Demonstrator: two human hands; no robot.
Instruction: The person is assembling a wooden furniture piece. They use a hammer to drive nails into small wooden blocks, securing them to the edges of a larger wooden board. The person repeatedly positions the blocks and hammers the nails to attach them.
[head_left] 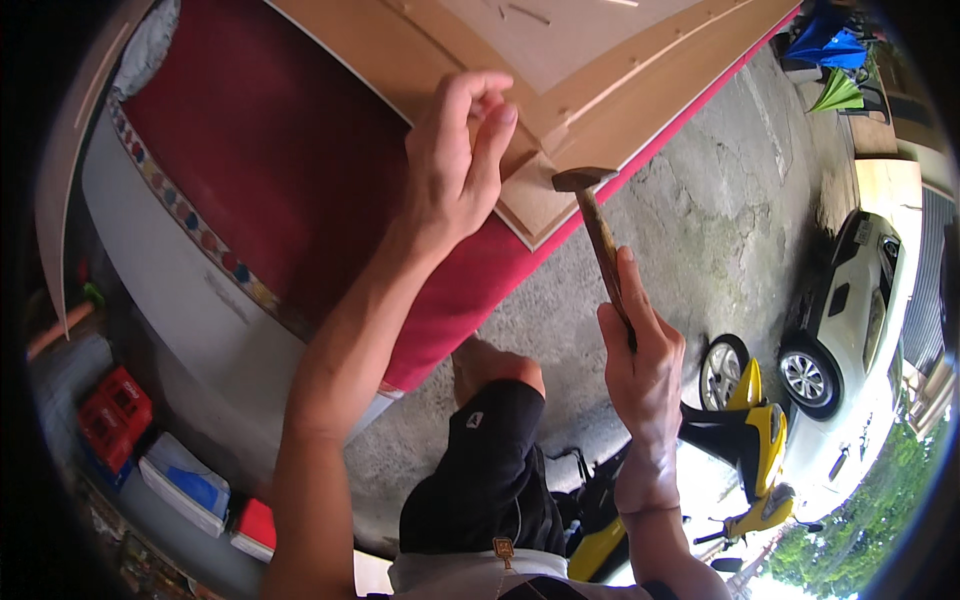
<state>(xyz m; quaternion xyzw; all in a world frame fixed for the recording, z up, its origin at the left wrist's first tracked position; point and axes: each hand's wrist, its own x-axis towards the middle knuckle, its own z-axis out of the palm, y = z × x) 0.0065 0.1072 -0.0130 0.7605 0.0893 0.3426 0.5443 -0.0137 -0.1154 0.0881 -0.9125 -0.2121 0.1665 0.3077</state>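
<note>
My right hand (645,365) grips the wooden handle of a hammer (600,225), index finger stretched along it. The hammer's dark metal head lies over the near corner of a brown wooden panel (650,105) with a raised frame. Above that same corner, to the left of the hammer head, is my left hand (460,160). Its fingers are curled and the thumb comes close to them; whatever may be between them is too small to make out. A few thin nails (528,14) lie on the panel's middle.
Under the panel is a table with a dark red cover (250,150). Concrete floor (700,190) stretches to the right, with a yellow motorbike (765,440) and a white car (850,300) on it. Red cases (115,415) and a white-blue box (185,482) stand at lower left.
</note>
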